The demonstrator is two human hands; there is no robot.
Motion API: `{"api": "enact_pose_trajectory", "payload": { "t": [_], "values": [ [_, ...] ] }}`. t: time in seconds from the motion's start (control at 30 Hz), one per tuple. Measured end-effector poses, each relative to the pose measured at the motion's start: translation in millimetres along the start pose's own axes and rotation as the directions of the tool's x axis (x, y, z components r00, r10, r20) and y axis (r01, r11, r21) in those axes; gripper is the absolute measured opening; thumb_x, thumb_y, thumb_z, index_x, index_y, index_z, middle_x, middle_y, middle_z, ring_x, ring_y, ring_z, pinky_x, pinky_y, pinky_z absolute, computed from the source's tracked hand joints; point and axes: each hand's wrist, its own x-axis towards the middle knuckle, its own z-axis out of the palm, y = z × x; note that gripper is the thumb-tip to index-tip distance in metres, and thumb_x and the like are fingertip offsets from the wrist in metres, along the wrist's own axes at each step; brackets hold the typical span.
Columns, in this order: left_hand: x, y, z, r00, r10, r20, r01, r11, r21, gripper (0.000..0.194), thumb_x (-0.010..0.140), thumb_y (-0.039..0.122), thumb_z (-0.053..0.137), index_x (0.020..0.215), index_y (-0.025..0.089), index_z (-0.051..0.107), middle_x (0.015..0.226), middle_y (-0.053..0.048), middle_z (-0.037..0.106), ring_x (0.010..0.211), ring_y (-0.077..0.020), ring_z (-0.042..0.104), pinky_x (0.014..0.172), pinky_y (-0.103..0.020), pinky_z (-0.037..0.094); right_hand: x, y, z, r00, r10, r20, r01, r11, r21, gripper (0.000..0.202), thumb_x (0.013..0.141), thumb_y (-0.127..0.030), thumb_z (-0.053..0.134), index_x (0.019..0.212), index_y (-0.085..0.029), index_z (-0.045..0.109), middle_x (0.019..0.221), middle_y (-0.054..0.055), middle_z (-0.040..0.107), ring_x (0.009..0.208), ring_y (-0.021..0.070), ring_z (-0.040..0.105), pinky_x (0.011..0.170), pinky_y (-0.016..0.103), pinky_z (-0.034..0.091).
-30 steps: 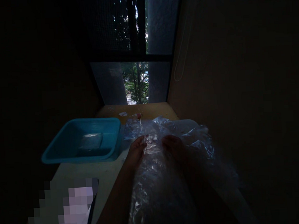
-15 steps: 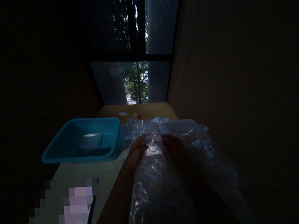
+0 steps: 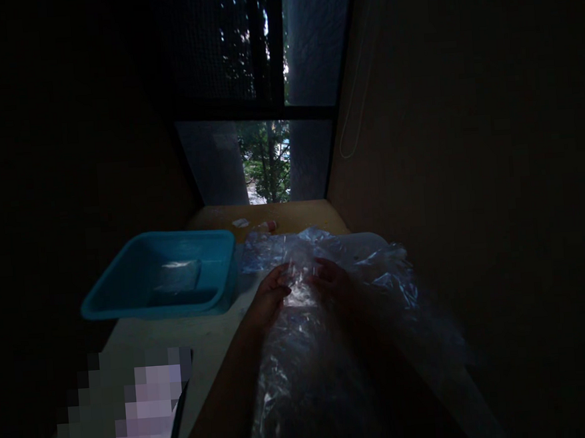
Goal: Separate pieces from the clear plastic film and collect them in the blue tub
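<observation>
Between my two hands is a small clear plastic bag (image 3: 300, 294), creased and shiny. My left hand (image 3: 271, 291) grips its left side, thumb and fingers closed together. On the other side my right hand (image 3: 334, 284) pinches the bag's right edge; deep shadow covers part of those fingers. Beneath my wrists and forearms spreads a heap of clear plastic film or bags (image 3: 297, 385). More crumpled clear plastic (image 3: 394, 282) lies right of my right hand, and some lies just beyond both hands.
A blue basin (image 3: 225, 284) stands on the table (image 3: 195, 336) at left, with a flat clear packet (image 3: 177, 277) inside. A blurred-out flat object with a dark edge (image 3: 175, 424) lies at front left. Walls flank both sides; a window (image 3: 268, 157) is ahead.
My right hand has shifted slightly left, toward my left hand. The bag between them looks more bunched. My left hand has hardly moved.
</observation>
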Motion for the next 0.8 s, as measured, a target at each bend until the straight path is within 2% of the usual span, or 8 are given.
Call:
{"api": "enact_pose_trajectory", "payload": {
  "t": [0.07,0.17,0.27,0.37,0.43,0.57,0.8],
  "values": [
    [-0.2,0.2,0.4,1.000,0.000,0.005,0.000,1.000,0.004,0.049,0.049,0.003,0.054,0.096,0.017,0.054,0.082,-0.003,0.064,0.076,-0.0181,0.059,0.067,-0.026,0.042,-3.6,-6.2,-0.6,0.997,0.030,0.076,-0.026,0.998,-0.061,0.024,0.056,-0.030,0.062,0.073,-0.014,0.057,0.062,-0.001,0.054,0.057,0.0104,0.049,0.053,0.021,0.038],
    [-1.1,0.6,2.3,1.000,-0.015,0.019,0.014,0.999,0.038,0.042,0.052,0.008,0.059,0.093,0.016,0.056,0.082,-0.004,0.064,0.076,-0.0190,0.058,0.068,-0.028,0.042,-8.9,-15.5,-1.1,0.996,0.055,0.069,-0.043,0.986,-0.161,0.018,0.059,-0.031,0.058,0.058,-0.014,0.056,0.054,-0.002,0.052,0.052,0.0090,0.045,0.048,0.020,0.034],
    [-1.2,-0.1,3.4,1.000,-0.027,0.015,0.025,0.996,0.086,0.031,0.060,0.020,0.060,0.090,0.014,0.058,0.077,-0.005,0.064,0.072,-0.0176,0.058,0.066,-0.028,0.042,-11.2,-19.8,-1.7,0.997,0.059,0.054,-0.049,0.983,-0.175,0.016,0.058,-0.029,0.058,0.055,-0.014,0.055,0.051,-0.003,0.049,0.049,0.0076,0.042,0.046,0.019,0.032],
    [0.8,-2.8,0.8,0.999,0.003,-0.046,0.004,0.990,0.140,0.026,0.065,0.028,0.059,0.086,0.014,0.059,0.070,-0.003,0.063,0.063,-0.0144,0.056,0.062,-0.026,0.042,-11.4,-18.2,-3.0,0.996,0.059,0.072,-0.048,0.988,-0.144,0.018,0.059,-0.030,0.058,0.052,-0.015,0.050,0.046,-0.006,0.043,0.044,0.0059,0.038,0.044,0.019,0.029],
    [2.5,-5.0,-2.2,0.998,0.025,-0.062,-0.013,0.983,0.182,0.025,0.064,0.030,0.059,0.084,0.013,0.059,0.067,-0.002,0.062,0.059,-0.0126,0.054,0.060,-0.025,0.041,-11.6,-16.2,-3.8,0.994,0.053,0.093,-0.042,0.992,-0.118,0.019,0.061,-0.031,0.057,0.052,-0.016,0.048,0.045,-0.007,0.041,0.042,0.0052,0.035,0.043,0.019,0.027],
    [2.8,-6.7,-4.8,0.999,0.025,-0.023,-0.019,0.972,0.233,0.025,0.065,0.031,0.059,0.083,0.013,0.059,0.065,-0.001,0.060,0.055,-0.0110,0.052,0.056,-0.023,0.039,-12.8,-15.6,-4.6,0.991,0.040,0.127,-0.030,0.996,-0.086,0.018,0.063,-0.031,0.055,0.056,-0.015,0.049,0.048,-0.006,0.041,0.044,0.0051,0.034,0.043,0.018,0.026],
    [0.0,-5.3,-2.9,0.998,0.033,-0.061,-0.013,0.949,0.316,0.027,0.065,0.037,0.058,0.078,0.014,0.058,0.059,0.001,0.056,0.051,-0.0101,0.050,0.052,-0.022,0.038,-16.3,-20.6,-3.8,0.985,0.008,0.170,0.002,0.998,-0.058,0.022,0.063,-0.033,0.055,0.055,-0.014,0.048,0.050,-0.005,0.038,0.046,0.0056,0.032,0.042,0.019,0.024]
  ]
}}
